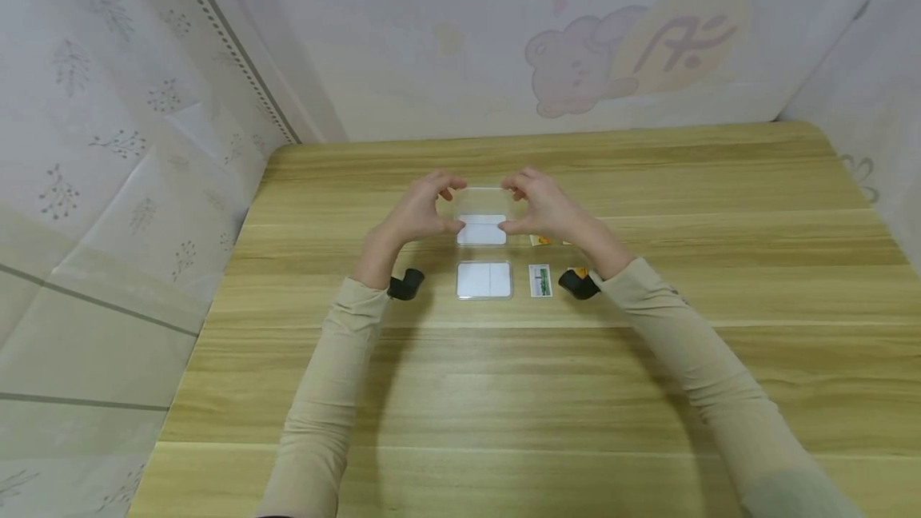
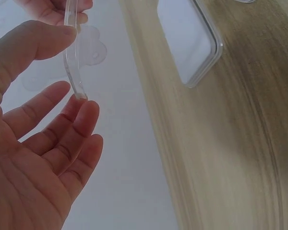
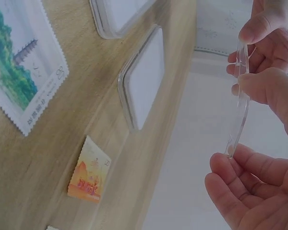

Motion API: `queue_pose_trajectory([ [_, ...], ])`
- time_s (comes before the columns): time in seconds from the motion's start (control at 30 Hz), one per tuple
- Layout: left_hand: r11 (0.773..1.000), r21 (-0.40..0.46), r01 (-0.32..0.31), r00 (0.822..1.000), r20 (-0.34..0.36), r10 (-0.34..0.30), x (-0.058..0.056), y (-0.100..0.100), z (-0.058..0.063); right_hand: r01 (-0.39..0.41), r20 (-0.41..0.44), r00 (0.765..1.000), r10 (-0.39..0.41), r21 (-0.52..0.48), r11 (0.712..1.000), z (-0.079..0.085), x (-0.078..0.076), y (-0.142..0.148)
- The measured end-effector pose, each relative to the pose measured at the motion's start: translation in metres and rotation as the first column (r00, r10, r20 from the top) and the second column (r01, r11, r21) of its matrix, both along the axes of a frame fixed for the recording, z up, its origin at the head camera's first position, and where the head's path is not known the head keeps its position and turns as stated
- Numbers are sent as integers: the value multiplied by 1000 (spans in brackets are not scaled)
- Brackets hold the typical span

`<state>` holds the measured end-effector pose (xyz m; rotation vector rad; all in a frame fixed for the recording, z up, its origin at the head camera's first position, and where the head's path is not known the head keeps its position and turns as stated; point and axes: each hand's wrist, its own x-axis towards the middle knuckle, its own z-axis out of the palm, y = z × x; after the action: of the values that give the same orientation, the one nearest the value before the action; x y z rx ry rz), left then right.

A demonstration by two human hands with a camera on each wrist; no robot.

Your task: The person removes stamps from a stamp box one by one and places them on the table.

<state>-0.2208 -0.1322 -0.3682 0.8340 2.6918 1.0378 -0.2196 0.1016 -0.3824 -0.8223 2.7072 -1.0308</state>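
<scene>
My left hand (image 1: 423, 206) and right hand (image 1: 545, 206) pinch opposite ends of a clear plastic cover (image 1: 481, 200), raised above the table. In the left wrist view, the thumb presses one edge of the cover (image 2: 73, 62) and fingertips meet the other. A similar grip of thumb and fingers shows on the cover (image 3: 240, 110) in the right wrist view. Beneath it lies a clear flat case with a white insert (image 1: 481, 233); a second such case (image 1: 484, 280) sits nearer me. Right of them are a green landscape stamp (image 1: 540, 280) and an orange stamp (image 3: 90, 171).
Another orange stamp (image 1: 579, 272) is partly hidden by the black device (image 1: 578, 285) at my right wrist. A matching black device (image 1: 406, 284) is at the left wrist. The wooden table (image 1: 532, 398) ends at a patterned curtain (image 1: 403, 38).
</scene>
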Motion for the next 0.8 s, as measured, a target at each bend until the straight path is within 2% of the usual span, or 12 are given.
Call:
queue_pose_trajectory([
  [0.5,1000,12,4,999,41,-5,-1,-1,-11,3,8,1000,-3,15,1000,-10,0,-2],
  [0.8,1000,9,14,999,31,-14,-2,-1,-15,-9,20,1000,8,17,1000,-13,-1,-2],
])
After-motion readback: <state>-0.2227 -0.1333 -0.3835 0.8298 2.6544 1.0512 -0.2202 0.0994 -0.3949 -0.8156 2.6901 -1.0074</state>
